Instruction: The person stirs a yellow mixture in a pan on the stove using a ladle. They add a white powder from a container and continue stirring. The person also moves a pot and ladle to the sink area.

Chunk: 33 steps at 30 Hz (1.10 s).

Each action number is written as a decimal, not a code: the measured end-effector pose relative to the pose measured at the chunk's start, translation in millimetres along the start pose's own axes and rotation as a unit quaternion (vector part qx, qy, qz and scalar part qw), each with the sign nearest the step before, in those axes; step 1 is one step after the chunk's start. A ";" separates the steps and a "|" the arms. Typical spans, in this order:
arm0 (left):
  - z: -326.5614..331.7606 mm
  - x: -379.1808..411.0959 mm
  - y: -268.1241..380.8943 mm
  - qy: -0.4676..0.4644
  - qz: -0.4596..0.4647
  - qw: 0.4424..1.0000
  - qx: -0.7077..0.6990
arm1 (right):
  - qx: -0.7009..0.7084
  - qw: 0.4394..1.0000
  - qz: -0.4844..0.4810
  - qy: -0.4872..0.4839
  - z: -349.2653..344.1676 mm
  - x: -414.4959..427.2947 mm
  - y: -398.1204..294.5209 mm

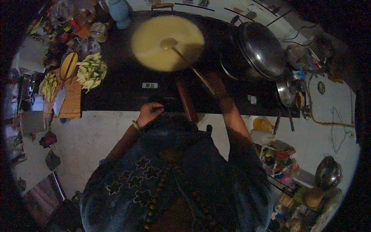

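Note:
A wide dark wok holds pale yellow liquid (150,34), and its reddish-brown handle (185,100) points toward me. My right hand (216,82), deep in shadow, grips the long handle of a ladle (169,44). The ladle's bowl sits at the middle of the liquid; how deep it reaches is unclear. At the front edge of the black stove (121,98) is my left hand (150,112), its fingers curled. Something dark lies by its fingertips, and I cannot tell whether they hold it. A pale bracelet (135,124) circles that wrist.
On the left, a wooden cutting board (72,98) bears a knife (59,100) and cut vegetable strips (49,84). More pale green pieces (92,71) are heaped beside it. A large metal lid (262,49) stands at the right, near a smaller metal pan (286,92). A blue container (118,13) is behind.

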<state>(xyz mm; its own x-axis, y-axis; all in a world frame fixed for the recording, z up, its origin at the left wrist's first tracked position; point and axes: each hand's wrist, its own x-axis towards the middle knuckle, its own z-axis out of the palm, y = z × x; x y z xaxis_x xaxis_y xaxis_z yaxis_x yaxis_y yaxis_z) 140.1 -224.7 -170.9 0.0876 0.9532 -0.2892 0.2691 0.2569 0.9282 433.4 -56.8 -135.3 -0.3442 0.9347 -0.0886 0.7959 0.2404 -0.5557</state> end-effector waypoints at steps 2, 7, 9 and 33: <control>-1.3 0.1 -6.0 0.008 -0.010 1.000 -0.006 | -0.049 0.998 -0.030 0.010 30.3 8.0 10.6; -3.7 -3.4 -18.7 0.010 0.037 0.998 -0.045 | -0.090 0.994 -0.050 0.030 59.6 19.7 20.4; -2.3 -4.8 -20.1 0.029 0.096 0.994 -0.045 | -0.095 0.993 -0.051 0.037 63.6 23.9 23.1; 0.0 15.9 31.9 -0.113 -0.039 0.974 -0.190 | -0.006 0.996 0.067 0.051 24.6 -86.6 36.2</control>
<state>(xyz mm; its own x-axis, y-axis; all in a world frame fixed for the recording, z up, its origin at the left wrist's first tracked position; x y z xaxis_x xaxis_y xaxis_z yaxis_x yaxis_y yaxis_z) 150.1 -201.3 -145.9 0.3025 0.8795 -0.3673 -0.0865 0.4091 0.9084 479.8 -135.5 -168.1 -0.1825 0.9802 -0.0763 0.8369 0.1141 -0.5353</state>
